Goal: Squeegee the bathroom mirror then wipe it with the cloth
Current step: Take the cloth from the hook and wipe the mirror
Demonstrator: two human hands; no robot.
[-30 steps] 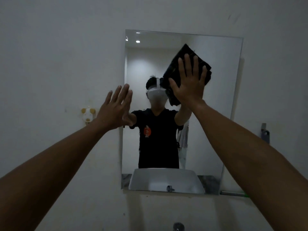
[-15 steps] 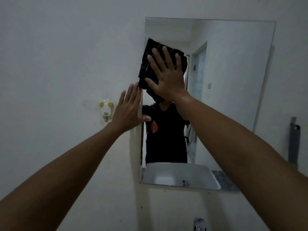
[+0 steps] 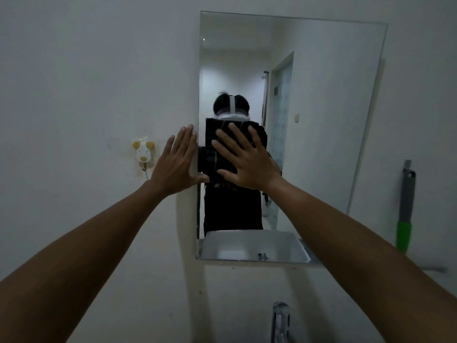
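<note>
Currently right hand [image 3: 249, 164], flat and splayed, pins the dark folded cloth [image 3: 217, 154] to the frameless rectangular wall mirror [image 3: 321, 120] near its left edge; left hand [image 3: 176, 164] open, empty; unwiped glass lies rightward.

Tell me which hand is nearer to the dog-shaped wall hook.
Left. The left hand rests flat at the mirror's left edge, just right of the dog-shaped wall hook; the right hand presses the cloth farther right.

Black cloth [image 3: 215, 147], white wall [image 3: 86, 82], grey squeegee [image 3: 406, 194] with green grip, yellow-eared white hook [image 3: 143, 152].
</note>
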